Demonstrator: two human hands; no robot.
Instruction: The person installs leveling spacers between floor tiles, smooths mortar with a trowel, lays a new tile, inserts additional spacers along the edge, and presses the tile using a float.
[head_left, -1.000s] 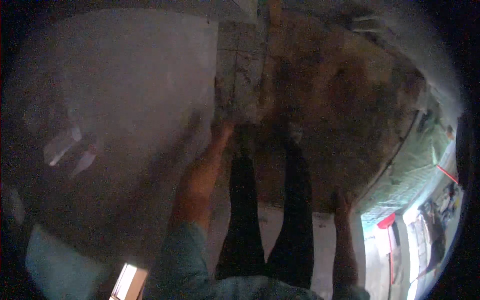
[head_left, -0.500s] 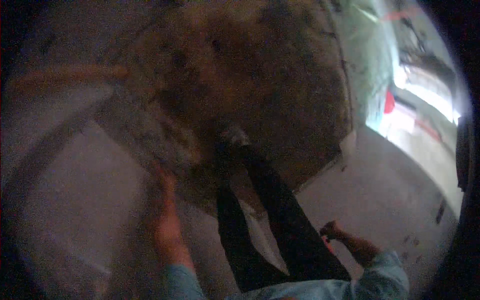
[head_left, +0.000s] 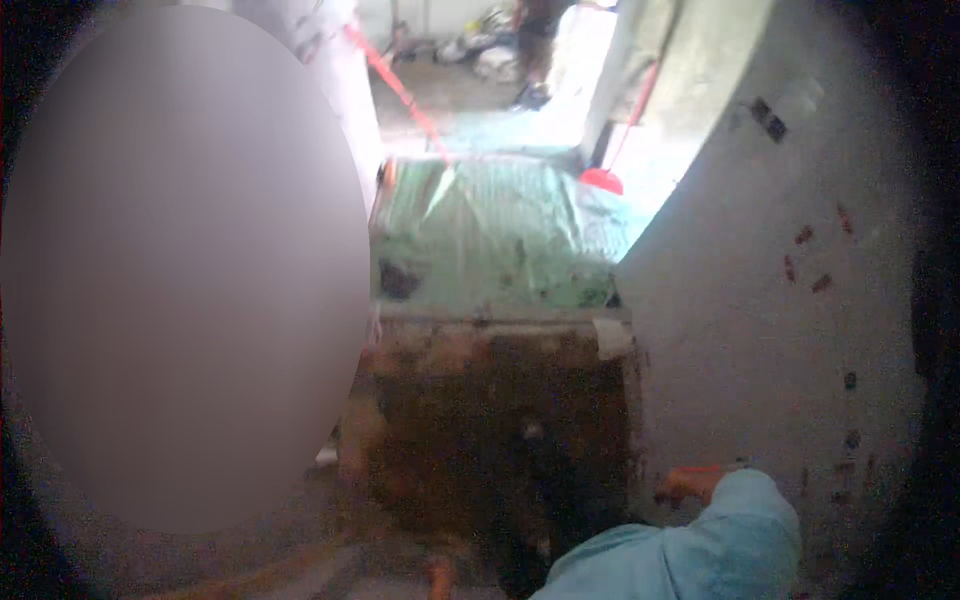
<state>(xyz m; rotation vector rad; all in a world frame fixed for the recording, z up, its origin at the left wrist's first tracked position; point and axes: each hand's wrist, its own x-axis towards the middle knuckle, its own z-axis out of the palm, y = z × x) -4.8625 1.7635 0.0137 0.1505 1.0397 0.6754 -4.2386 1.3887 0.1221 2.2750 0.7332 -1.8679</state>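
Note:
My right hand [head_left: 685, 485] is at the lower right, at the end of a pale blue sleeve [head_left: 725, 535], close to a light wall [head_left: 740, 340]. Its fingers look curled in. A thin reddish edge shows along the hand, but what it holds, if anything, I cannot make out. At the bottom edge a small skin-coloured shape, likely my left hand [head_left: 440, 577], is dim and smeared, and its fingers do not show. My dark-trousered leg [head_left: 530, 510] stands over a dark brown, stained floor [head_left: 450, 410].
Ahead, a green sheet [head_left: 490, 230] covers the floor up to a bright doorway. A red pole [head_left: 400, 90] leans at its left, and a red long-handled tool [head_left: 602, 181] stands at its right. Beyond are a person's legs [head_left: 540, 50] and heaped bags [head_left: 495, 60]. A grey blur hides the left.
My view has swung up and right, from my legs and the dark floor to the green sheet and doorway. My left forearm has mostly left the picture; my right arm remains at the lower right.

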